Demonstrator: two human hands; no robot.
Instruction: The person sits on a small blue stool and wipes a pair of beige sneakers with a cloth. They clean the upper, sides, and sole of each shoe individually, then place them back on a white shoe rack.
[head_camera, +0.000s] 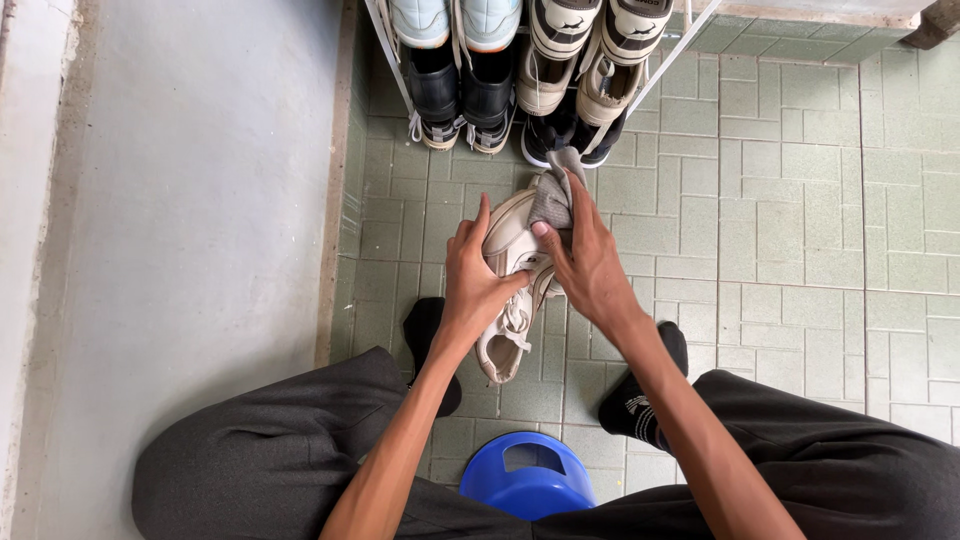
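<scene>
Shoe rack (690, 35) at 12 o'clock, tiled floor (800, 250) below. Cream sneaker (508, 255) at centre: light, soft upper, firmer sole; best gripped mid-body. Left hand (475, 280) clasps its side. Right hand (585, 262) presses grey cloth (553, 195), probably damp, against it.

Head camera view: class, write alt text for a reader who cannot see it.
A left hand grips a cream sneaker while the right hand presses a grey cloth on it, above a green tiled floor. A shoe rack stands ahead.
</scene>
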